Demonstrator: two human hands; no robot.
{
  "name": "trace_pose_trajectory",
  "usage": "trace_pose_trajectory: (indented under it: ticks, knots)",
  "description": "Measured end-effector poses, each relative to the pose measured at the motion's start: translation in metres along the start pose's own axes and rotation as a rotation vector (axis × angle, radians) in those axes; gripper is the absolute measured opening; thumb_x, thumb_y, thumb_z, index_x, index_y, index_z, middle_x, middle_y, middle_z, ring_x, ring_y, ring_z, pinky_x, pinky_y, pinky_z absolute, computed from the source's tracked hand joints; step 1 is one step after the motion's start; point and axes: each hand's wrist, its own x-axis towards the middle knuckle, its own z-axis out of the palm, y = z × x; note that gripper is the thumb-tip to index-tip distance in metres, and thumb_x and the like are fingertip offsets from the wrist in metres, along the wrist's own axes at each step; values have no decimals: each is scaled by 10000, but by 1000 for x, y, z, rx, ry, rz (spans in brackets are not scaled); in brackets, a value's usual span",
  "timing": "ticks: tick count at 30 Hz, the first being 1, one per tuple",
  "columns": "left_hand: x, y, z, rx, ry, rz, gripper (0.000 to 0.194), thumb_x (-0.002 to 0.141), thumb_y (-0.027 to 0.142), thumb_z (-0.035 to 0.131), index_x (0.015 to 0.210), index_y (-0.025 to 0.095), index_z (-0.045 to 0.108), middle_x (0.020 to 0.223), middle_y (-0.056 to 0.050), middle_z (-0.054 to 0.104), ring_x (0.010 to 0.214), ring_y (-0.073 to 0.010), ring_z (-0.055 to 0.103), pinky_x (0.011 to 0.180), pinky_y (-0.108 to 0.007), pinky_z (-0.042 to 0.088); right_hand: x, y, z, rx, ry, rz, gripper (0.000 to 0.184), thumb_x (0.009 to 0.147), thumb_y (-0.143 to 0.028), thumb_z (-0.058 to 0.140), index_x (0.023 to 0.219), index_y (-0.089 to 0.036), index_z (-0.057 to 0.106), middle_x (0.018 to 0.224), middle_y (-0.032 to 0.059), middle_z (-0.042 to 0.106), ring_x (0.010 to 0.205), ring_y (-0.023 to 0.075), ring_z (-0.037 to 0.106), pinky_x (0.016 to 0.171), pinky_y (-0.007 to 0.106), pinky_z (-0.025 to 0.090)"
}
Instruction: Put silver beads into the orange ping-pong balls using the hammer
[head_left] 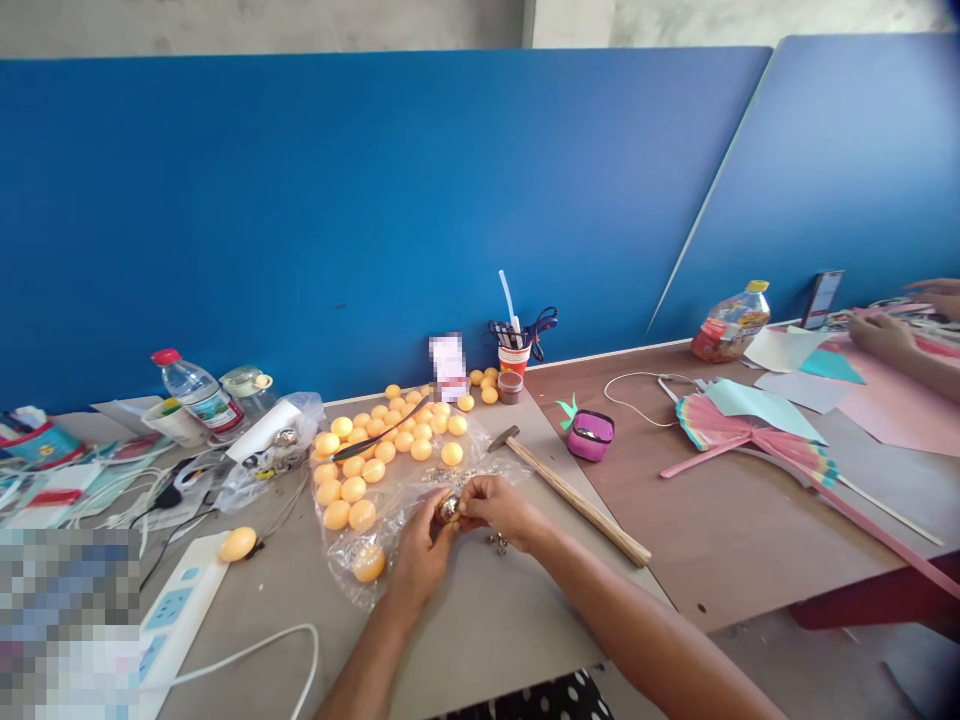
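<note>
A small shiny metallic ball (449, 508) sits in the fingers of my left hand (420, 552), just above the grey table. My right hand (496, 507) has its thumb and fingers pinched together against the ball's right side. Whatever lies in that pinch is too small to make out. Under my right wrist are a few tiny shiny metal pieces (498, 545). More small bits lie on a clear plastic bag (341, 565) behind my hands. Several orange balls (375, 469) rest on the bag, one (368, 563) close to my left hand.
A hammer (577, 496) lies right of my hands, beyond it a purple pouch (590, 436). A paper cup (514, 357) of tools stands by the blue partition. Left are a power strip (187, 600), cables and a bottle (201, 392). A co-worker's hands (885, 340) are far right.
</note>
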Motion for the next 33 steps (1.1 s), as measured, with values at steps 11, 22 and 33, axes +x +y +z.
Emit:
trace_pose_trajectory:
  ticks: [11, 22, 33]
  knots:
    - [2, 0, 2, -200, 1, -90, 433, 755, 324, 678, 1166, 213, 601, 1119, -108, 669, 1038, -269, 626, 916, -421, 482, 4, -3, -2, -32, 24, -122, 135, 640, -205, 642, 650, -177, 510, 529, -43, 580, 505, 104, 546, 560, 249, 469]
    - [5, 12, -3, -552, -23, -229, 448, 791, 429, 647, 1169, 222, 527, 1149, -84, 628, 973, -240, 660, 899, -413, 507, -15, -26, -41, -709, -206, -193, 107, 641, -132, 566, 667, -176, 661, 636, -23, 638, 583, 109, 533, 535, 205, 393]
    - [11, 18, -4, -894, 117, -391, 439, 711, 404, 723, 1061, 206, 546, 812, 2, 685, 769, -207, 703, 820, -400, 529, -11, -16, -41, -1276, -83, -244, 221, 650, -126, 601, 801, -205, 741, 864, 64, 691, 737, 191, 582, 613, 262, 367]
